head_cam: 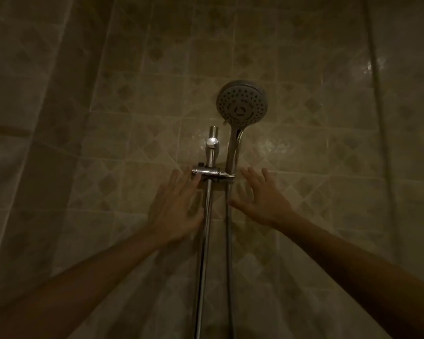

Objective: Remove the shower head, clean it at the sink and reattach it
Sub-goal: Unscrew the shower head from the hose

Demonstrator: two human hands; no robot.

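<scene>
Two bare forearms reach up from the bottom corners toward the fittings on the tiled wall [304, 69]. Left hand [174, 211] is spread with fingers straight and holds nothing; its fingertips lie at the left end of the chrome bracket [212, 172], though in this dim light I cannot tell whether they actually touch it. Right hand [262, 199] is likewise released, fingers fanned upward just right of the bracket, thumb stretched toward the hose [229, 241], gripping nothing. Between the hands runs the vertical rail [203, 253], with the hose hanging just beside it on the right. Shower head [242, 104] sits in the bracket's right end, handle upright, its round nozzle face tipped toward the room, above both hands. A pale curtain [34, 118] hangs at the left.
</scene>
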